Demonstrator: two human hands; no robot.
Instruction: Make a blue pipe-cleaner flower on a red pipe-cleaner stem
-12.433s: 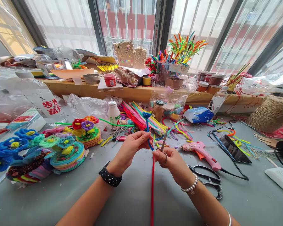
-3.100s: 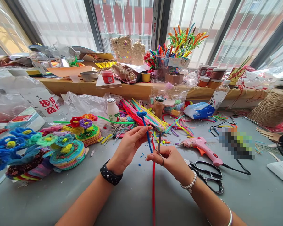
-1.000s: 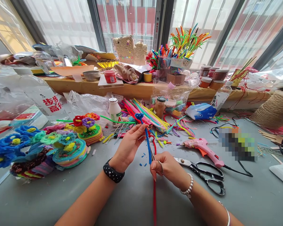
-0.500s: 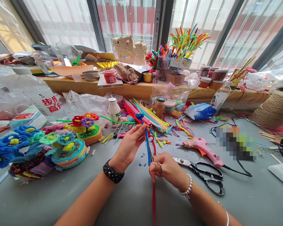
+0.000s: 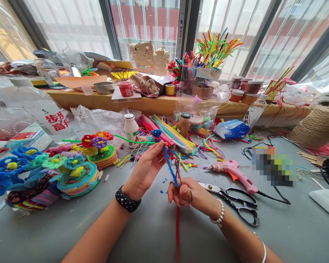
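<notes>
My left hand (image 5: pixel 150 160) pinches a blue pipe cleaner (image 5: pixel 169 163) just under its curled blue head, and the stem slants down to the right. My right hand (image 5: pixel 185 193) is closed on small scissors (image 5: pixel 177 168), whose blades point up beside the lower stem. Whether the blades touch the stem I cannot tell. Below the right hand, a red pipe cleaner (image 5: pixel 177 233) runs toward me along the table. Tiny blue fluff clippings (image 5: pixel 164 181) lie on the grey tabletop under the stem.
Large black-handled scissors (image 5: pixel 235 201) and a pink glue gun (image 5: pixel 233 170) lie at the right. Fuzzy flower pots (image 5: pixel 78 177) stand at the left. Behind my hands are loose pipe cleaners (image 5: pixel 175 135), a white bottle (image 5: pixel 131 128) and a brown jar (image 5: pixel 184 124).
The blue head has shifted slightly left and up, and the stem now slants more. The small scissors have come away to the stem's right side, their blades slightly parted.
</notes>
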